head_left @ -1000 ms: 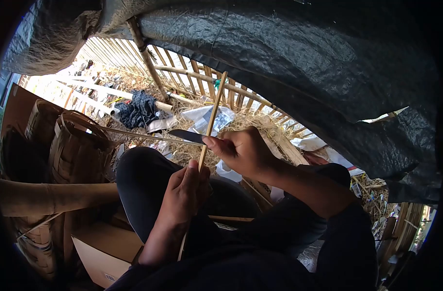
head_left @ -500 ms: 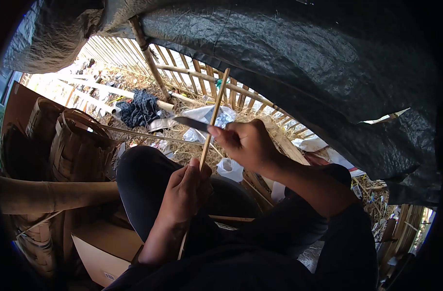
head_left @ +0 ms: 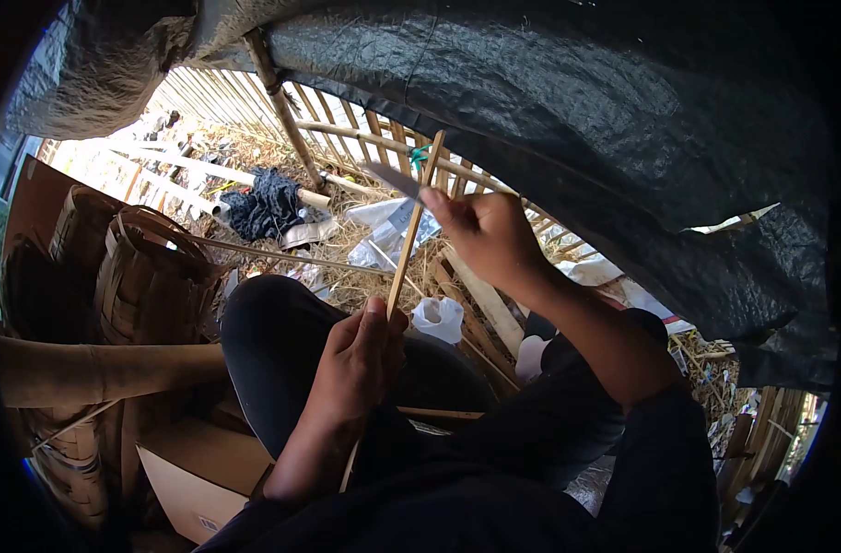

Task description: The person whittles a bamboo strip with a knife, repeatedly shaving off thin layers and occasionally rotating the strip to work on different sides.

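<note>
My left hand [head_left: 358,364] grips a thin pale bamboo strip [head_left: 412,235] that rises slanting up and to the right from my lap. High on that strip, my right hand [head_left: 488,235] holds a knife [head_left: 390,179] whose grey blade points left across the strip near its top end. The strip's lower part runs behind my left hand and comes out below my wrist. My knee in dark trousers [head_left: 273,336] is just left of the left hand.
Woven baskets [head_left: 140,276] stand at the left, with a cardboard box [head_left: 199,484] below them. A bamboo fence [head_left: 365,138], straw, a dark cloth [head_left: 264,207] and white plastic bags [head_left: 437,318] lie ahead. A black tarp [head_left: 549,101] hangs overhead.
My right hand has slid the knife up along the strip, from just above my left hand to near the strip's top. My left hand has stayed in place.
</note>
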Tool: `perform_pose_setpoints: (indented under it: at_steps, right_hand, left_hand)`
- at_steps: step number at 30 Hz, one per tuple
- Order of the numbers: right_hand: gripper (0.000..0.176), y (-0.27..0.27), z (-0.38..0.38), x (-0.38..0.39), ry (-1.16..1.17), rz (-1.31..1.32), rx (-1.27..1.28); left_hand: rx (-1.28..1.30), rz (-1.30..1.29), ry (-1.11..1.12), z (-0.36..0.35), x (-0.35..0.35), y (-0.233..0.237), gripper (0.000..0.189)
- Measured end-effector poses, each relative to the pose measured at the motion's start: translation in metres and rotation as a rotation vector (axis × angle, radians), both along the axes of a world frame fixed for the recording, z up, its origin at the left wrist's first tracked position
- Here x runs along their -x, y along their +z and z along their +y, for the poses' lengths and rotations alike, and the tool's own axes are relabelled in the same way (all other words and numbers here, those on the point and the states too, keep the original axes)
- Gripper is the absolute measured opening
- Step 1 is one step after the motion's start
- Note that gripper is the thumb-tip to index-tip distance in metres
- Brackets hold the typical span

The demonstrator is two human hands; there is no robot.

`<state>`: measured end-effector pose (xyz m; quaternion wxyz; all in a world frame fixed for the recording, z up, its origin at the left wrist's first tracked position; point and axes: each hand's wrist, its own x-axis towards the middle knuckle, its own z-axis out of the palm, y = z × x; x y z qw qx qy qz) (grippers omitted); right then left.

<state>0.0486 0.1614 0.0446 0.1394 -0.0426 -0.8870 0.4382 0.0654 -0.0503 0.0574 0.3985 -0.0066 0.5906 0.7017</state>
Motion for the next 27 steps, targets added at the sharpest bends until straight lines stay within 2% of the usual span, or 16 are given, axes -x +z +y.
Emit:
perform_pose_setpoints:
  at_steps: [1,2,3,5,6,11,20,23,25,27]
  right_hand:
    - [0.06,-0.002,-0.012,-0.009,0.031,0.01,-0.037]
    - [0.06,-0.009,-0.023,-0.016,0.109,0.029,0.077]
    - [0.062,-0.016,-0.022,-0.016,0.127,0.025,0.052]
    - [0.064,-0.008,-0.003,-0.002,0.027,-0.037,-0.06]
    - [0.066,-0.007,0.01,0.007,-0.033,-0.079,-0.023]
    - [0.06,-0.026,-0.001,0.002,-0.047,0.057,0.124]
    - [0.062,-0.022,0.004,0.0,0.013,-0.104,0.224]
    - [0.061,-0.022,0.003,-0.003,0.061,-0.065,0.213]
    - [0.06,-0.022,-0.006,-0.013,0.151,-0.158,0.18]
    - [0.058,-0.021,-0.011,-0.015,0.153,-0.136,0.214]
  left_hand:
    - [-0.004,0.002,0.003,0.001,0.001,-0.001,0.044]
    - [0.024,0.012,0.02,0.0,0.0,-0.004,0.044]
    - [0.054,0.024,0.034,0.0,0.0,-0.006,0.044]
    - [0.071,0.039,0.042,0.002,-0.002,-0.002,0.044]
    - [0.077,0.061,0.062,0.004,-0.003,0.0,0.043]
    - [0.105,0.102,0.049,0.002,-0.006,-0.001,0.044]
    - [0.091,0.1,0.023,-0.004,-0.004,-0.007,0.045]
    - [0.08,0.088,0.029,-0.003,-0.003,-0.006,0.045]
    - [0.053,0.067,0.051,-0.004,-0.001,0.0,0.045]
    - [0.133,0.053,0.069,-0.006,0.001,0.01,0.045]
